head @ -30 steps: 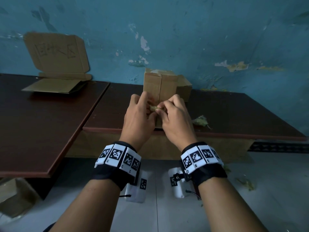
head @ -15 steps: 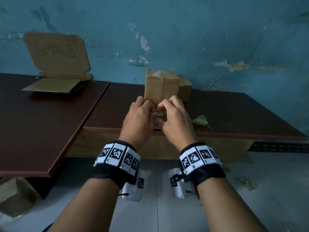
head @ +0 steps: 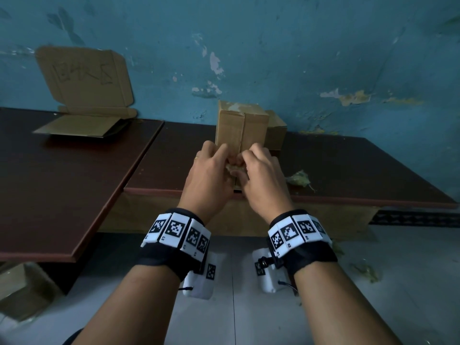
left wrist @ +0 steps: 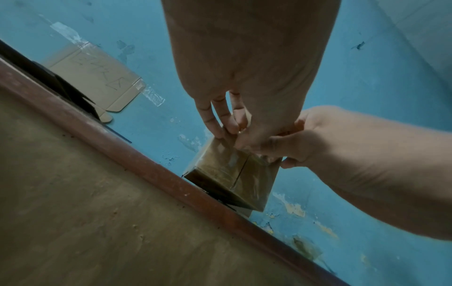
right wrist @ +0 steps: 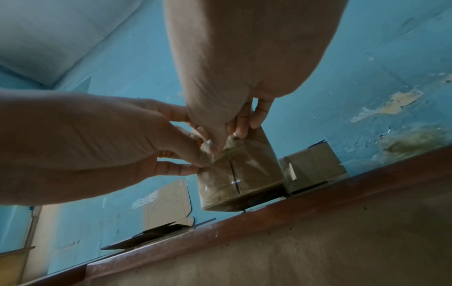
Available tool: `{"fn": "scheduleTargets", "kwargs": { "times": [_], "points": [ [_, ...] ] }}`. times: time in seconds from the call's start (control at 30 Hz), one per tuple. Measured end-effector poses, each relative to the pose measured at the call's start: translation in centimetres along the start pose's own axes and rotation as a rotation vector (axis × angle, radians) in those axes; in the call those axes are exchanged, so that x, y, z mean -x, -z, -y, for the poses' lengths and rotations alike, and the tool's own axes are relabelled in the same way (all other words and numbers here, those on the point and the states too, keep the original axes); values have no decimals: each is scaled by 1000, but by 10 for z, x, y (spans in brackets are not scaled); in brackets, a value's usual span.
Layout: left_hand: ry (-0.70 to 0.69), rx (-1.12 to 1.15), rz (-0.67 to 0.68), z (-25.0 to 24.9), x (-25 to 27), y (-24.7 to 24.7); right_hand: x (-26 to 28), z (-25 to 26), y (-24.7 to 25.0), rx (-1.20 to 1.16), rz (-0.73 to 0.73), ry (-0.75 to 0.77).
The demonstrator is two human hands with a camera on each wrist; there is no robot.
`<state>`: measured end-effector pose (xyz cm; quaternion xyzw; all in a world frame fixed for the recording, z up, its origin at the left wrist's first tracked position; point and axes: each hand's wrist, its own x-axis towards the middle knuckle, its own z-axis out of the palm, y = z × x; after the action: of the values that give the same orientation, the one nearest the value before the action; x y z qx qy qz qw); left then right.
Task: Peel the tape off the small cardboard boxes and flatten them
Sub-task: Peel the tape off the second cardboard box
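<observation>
We find the left hand (head: 209, 178) and right hand (head: 261, 180) knuckle to knuckle on the near face of the box (head: 241, 125), fingers curled and pinching a crumpled bit of tape (head: 235, 168) between the two sets of fingertips. The box stands upright on the table (head: 348, 165) just beyond the fingers, with a second box (head: 276, 133) touching its far right side. A scrap (head: 298, 179) lies right of the right hand.

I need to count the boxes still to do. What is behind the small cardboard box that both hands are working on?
Behind the held box a second small cardboard box stands on the dark table, near the blue wall. The front box covers its left part; anything further behind is hidden.
</observation>
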<state>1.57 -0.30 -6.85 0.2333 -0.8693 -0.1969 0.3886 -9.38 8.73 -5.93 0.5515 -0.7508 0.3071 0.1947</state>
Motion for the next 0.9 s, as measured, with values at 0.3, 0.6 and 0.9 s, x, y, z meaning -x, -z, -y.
{"fn": "scheduleTargets", "kwargs": {
  "times": [0.3, 0.6, 0.9],
  "points": [
    [-35, -136, -45, 1, 1, -1, 1, 1, 1, 28, 128, -34],
    [21, -27, -53, 12, -1, -1, 1, -2, -3, -30, 132, -65],
    [35, -15, -36, 12, -3, -3, 3, -6, -8, 99, 128, -13]
  ]
}}
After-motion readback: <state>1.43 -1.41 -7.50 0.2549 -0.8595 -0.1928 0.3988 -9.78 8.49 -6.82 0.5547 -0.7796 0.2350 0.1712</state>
